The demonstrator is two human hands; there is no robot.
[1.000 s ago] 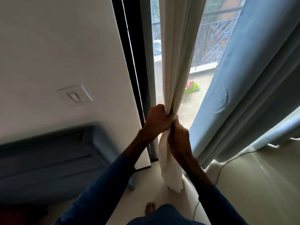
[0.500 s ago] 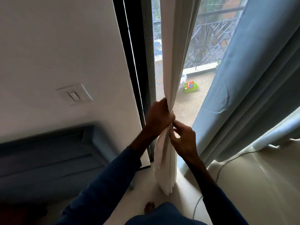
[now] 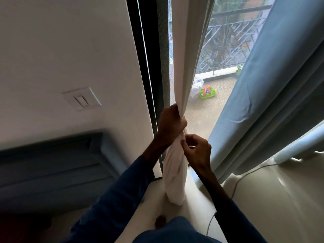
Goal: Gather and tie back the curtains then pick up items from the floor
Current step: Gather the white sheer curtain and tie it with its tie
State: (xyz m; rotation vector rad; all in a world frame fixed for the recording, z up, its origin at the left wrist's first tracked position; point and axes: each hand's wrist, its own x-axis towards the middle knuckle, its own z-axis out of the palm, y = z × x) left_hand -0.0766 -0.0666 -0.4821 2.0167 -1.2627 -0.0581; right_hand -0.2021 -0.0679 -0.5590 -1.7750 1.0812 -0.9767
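The white curtain [image 3: 190, 50] hangs upright, gathered and gripped in the left hand [image 3: 171, 123]. The right hand [image 3: 197, 151] curls beside it, hold unclear.

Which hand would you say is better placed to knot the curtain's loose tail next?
Probably the right hand: it sits by the tail, while the left hand grips the gathered curtain.

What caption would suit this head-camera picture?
Left hand grips the gathered white curtain; the right hand, curled, sits just below it.

One head-worn wide-angle camera looks forward and down, close to the white curtain [image 3: 185, 50]
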